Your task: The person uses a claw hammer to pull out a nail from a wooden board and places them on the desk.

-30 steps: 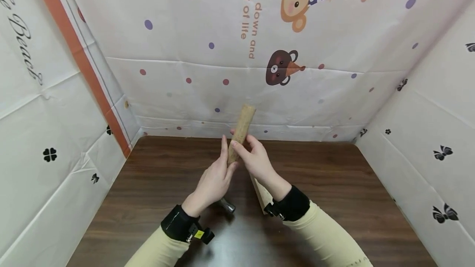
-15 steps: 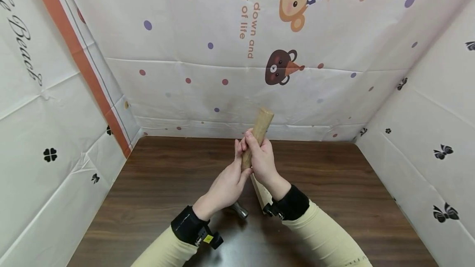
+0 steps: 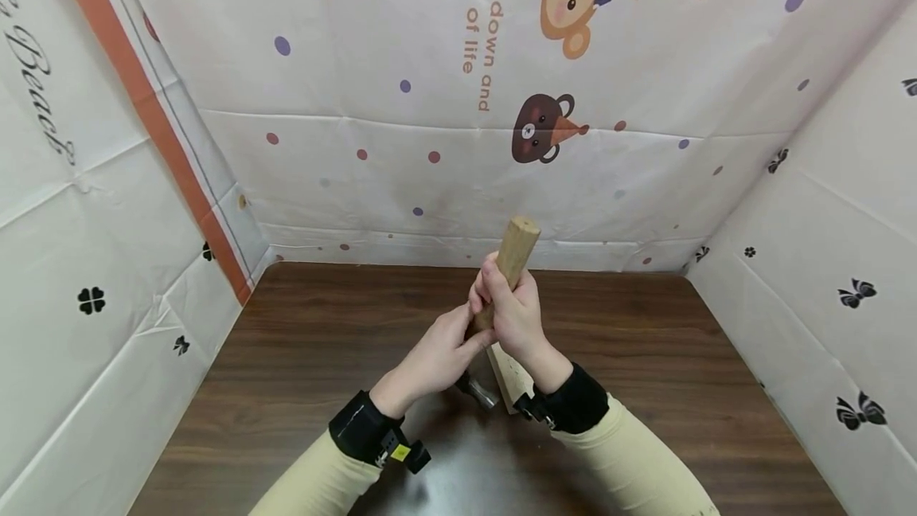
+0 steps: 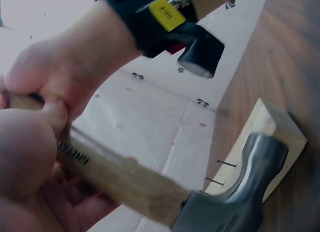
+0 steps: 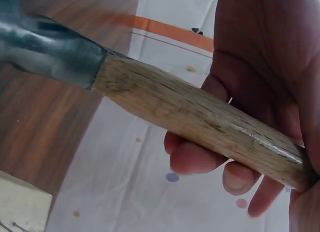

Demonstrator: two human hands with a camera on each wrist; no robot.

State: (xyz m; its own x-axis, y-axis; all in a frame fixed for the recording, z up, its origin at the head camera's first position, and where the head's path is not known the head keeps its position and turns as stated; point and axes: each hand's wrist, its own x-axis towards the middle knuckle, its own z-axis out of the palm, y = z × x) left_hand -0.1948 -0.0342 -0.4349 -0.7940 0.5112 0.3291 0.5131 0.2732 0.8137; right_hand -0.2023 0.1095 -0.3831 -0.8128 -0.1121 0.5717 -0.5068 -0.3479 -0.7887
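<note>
Both hands hold a claw hammer [image 3: 519,247] above the table, its wooden handle tilted with the butt end up and away. My right hand [image 3: 520,321] grips round the middle of the handle, thumb lying along it. Lower down, nearer the metal head [image 3: 480,392], my left hand [image 3: 437,353] holds the handle with thumb and fingers. In the left wrist view the steel head [image 4: 252,174] overlaps a pale wooden block [image 4: 270,119], from which two thin nails [image 4: 226,163] stick out. The right wrist view has the bare handle [image 5: 165,99] across it, with fingers [image 5: 195,159] behind.
The wooden block [image 3: 512,377] lies on the brown wood-grain table [image 3: 344,341], partly under the right forearm. Printed white cloth walls [image 3: 315,173] stand at the table's back, left and right.
The hammer and my left hand have shifted to the right. My right hand has gone from pinching the handle with thumb and fingers to wrapping round it.
</note>
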